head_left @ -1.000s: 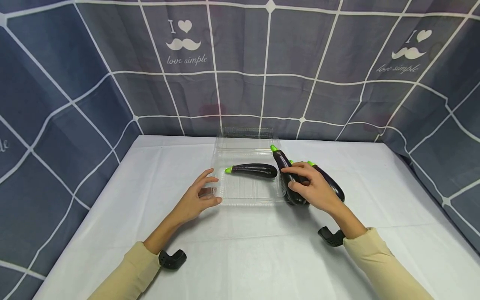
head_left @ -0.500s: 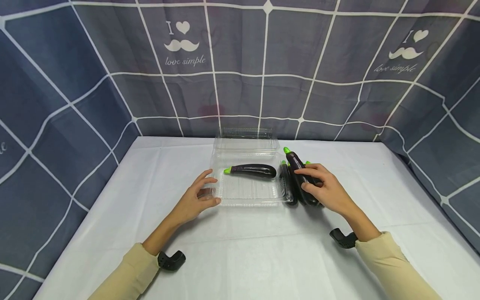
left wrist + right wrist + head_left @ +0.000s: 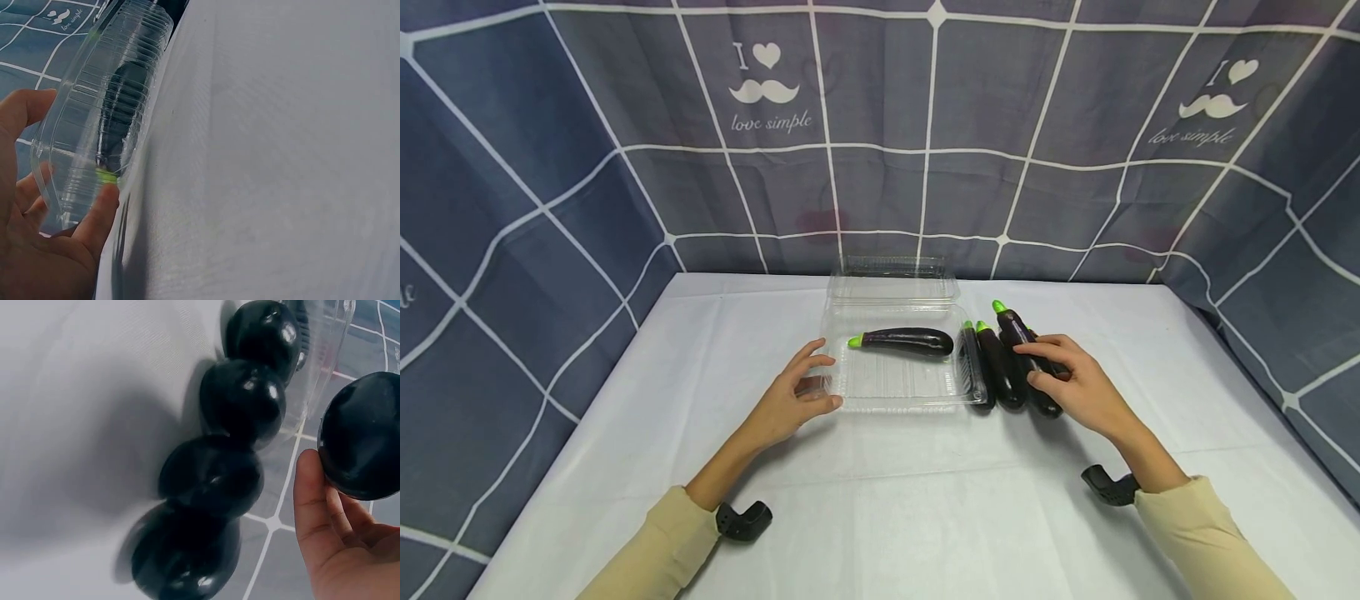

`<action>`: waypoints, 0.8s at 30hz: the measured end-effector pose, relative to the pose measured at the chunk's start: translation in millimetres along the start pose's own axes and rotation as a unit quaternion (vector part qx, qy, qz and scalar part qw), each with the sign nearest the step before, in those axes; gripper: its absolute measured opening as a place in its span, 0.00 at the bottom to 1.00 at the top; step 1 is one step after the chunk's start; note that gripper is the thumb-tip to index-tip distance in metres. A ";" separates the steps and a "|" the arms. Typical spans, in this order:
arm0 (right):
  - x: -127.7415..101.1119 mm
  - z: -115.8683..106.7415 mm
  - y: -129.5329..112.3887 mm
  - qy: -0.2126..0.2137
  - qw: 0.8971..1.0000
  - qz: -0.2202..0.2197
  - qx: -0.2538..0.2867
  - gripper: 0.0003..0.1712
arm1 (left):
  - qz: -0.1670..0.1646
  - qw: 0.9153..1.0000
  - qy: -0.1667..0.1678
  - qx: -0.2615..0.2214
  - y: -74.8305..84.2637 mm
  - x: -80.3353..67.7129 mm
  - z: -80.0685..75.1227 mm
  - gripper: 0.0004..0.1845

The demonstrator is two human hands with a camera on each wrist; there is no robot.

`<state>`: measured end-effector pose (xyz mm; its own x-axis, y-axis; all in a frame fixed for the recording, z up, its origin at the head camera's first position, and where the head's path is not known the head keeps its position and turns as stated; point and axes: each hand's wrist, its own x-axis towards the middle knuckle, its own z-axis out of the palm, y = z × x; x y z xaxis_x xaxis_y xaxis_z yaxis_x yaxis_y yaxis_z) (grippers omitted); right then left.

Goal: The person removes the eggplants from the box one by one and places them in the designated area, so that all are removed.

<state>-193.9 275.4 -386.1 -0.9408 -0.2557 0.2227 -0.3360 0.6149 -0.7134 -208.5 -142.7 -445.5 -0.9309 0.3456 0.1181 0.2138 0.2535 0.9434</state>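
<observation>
White cloth [image 3: 880, 500] covers the table, blue gridded fabric behind. On it sits a clear box [image 3: 891, 392], thin and flexible by the look of it, best steadied at the rim; the left hand [image 3: 786, 400] touches its left end, fingers relaxed and spread. One eggplant [image 3: 906, 340] lies inside. Right hand [image 3: 1078, 387] curls round another eggplant [image 3: 1026, 350], lifted beside the row [image 3: 996, 375] at the box's right side. Glossy skin probably slips, so mid-body grip. Row count unclear overhead.
</observation>
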 end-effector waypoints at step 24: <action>-4.4 -28.3 20.9 0.022 0.997 0.001 -0.068 0.21 | -0.005 1.000 0.000 0.010 1.9 0.3 -0.3 0.31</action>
<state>-198.1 310.4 -383.2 -0.9413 -0.2240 0.2526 -0.3350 0.7115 -0.6176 -208.4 -142.3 -443.6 -0.9332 0.3428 0.1081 0.2098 0.2752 0.9382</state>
